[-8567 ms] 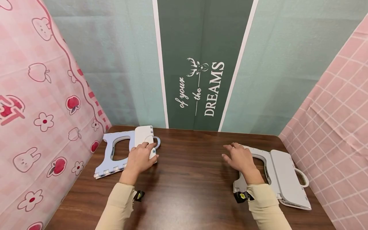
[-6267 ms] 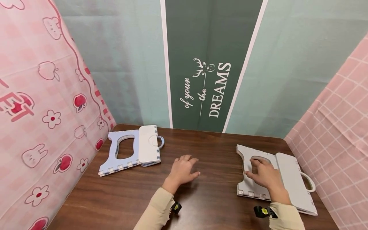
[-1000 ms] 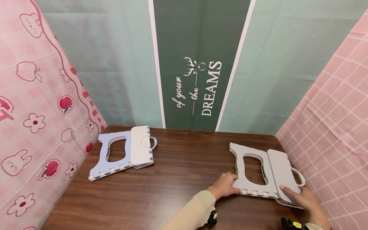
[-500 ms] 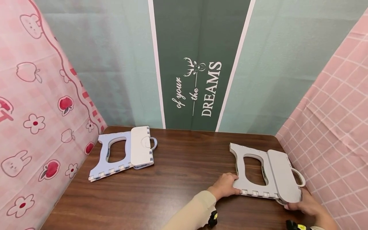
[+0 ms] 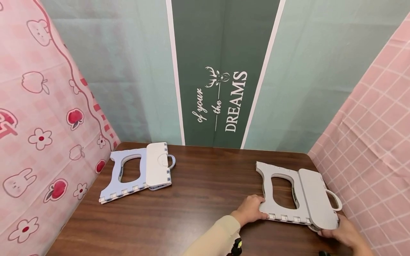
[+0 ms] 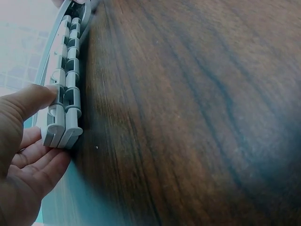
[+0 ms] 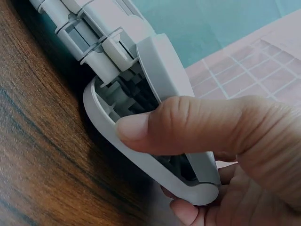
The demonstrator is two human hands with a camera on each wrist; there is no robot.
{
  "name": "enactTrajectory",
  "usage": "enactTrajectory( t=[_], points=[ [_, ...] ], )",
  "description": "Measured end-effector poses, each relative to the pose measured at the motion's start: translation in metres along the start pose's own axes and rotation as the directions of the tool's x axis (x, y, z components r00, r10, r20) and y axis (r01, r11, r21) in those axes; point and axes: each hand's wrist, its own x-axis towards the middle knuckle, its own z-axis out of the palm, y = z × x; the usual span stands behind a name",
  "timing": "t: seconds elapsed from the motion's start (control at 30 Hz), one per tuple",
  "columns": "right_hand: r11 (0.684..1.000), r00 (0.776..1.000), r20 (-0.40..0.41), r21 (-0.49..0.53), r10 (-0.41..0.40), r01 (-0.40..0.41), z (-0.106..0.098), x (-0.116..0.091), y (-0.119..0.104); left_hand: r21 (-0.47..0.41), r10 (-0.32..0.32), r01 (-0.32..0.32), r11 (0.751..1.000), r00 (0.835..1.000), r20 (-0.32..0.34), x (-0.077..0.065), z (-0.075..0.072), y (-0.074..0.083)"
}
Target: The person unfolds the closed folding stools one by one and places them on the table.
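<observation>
A light grey folding step stool point(image 5: 315, 199), folded flat, lies on the right of the table in the head view. My left hand point(image 5: 251, 209) grips its near left corner. In the left wrist view, the thumb point(image 6: 35, 99) lies on the hinged leg edge and the other fingers are at the leg's end. My right hand point(image 5: 344, 231) holds the near right corner by the handle end. The right wrist view shows its thumb point(image 7: 136, 127) across the gap between the folded top halves point(image 7: 164, 66), with other fingers behind, partly hidden.
A second folded step stool point(image 5: 157, 167), blue with a white top, lies at the back left of the brown wooden table point(image 5: 192, 199). Fabric hangs close around: a pink checked curtain point(image 5: 378, 142) at right, green at the back, pink printed cloth point(image 5: 41, 160) at left.
Earlier my left hand was on the blue stool; it has come across to the grey one. My right thumb has slid off the grey stool's top to its near edge.
</observation>
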Motion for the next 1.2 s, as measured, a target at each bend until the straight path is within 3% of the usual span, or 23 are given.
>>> enactTrajectory(
  t=[0.43,0.77,1.0,1.2],
  points=[
    [1.000,0.997,-0.079,0.002,0.001,-0.001,0.000,-0.003,-0.008,-0.021,-0.035,0.034,0.999,0.999,-0.039,-0.002,-0.004,-0.002],
    [0.999,0.988,-0.151,0.029,-0.021,0.026,-0.008,-0.008,-0.020,-0.012,-0.018,0.017,1.000,1.000,-0.004,-0.001,-0.006,-0.001],
    [0.997,0.986,-0.151,0.056,0.068,-0.060,-0.012,-0.013,-0.025,0.004,-0.012,0.012,1.000,1.000,0.019,0.000,-0.009,0.000],
    [0.995,0.981,-0.178,0.078,0.072,-0.059,-0.013,-0.014,-0.029,0.017,-0.044,0.044,0.999,0.999,0.005,0.001,-0.011,0.001]
  ],
)
